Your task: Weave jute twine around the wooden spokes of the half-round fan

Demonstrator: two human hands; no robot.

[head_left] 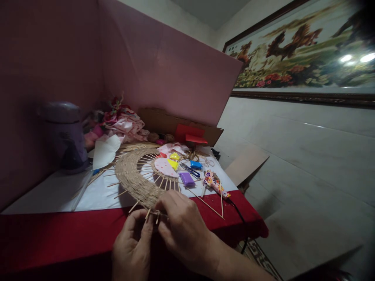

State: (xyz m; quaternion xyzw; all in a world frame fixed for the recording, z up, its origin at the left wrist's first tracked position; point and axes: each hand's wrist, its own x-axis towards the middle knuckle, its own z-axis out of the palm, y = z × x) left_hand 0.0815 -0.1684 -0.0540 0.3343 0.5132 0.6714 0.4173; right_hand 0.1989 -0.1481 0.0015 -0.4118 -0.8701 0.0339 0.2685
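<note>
A crescent of woven twine on thin wooden sticks [129, 177] lies partly over the table's near edge. Its sticks fan out from a pale spotted oval [165, 167] at the centre. My left hand [133, 242] pinches the weaving's lower rim, thumb and finger at the stick ends. Over the same rim bends my right hand [183, 222], fingers curled in on the twine; its fingertips are partly hidden. Just beyond the weaving are a yellow packet [173, 164], a purple packet [186, 179] and dark-handled scissors [190, 170].
A glue gun with a flowered pattern [215, 182] rests at the right, its black cord hanging over the edge. Loose sticks [206, 205] lie before it. A blue packet [195, 165] is behind. At the left stand a purple thermos-like container [66, 136] and a white fan-shaped piece [106, 152].
</note>
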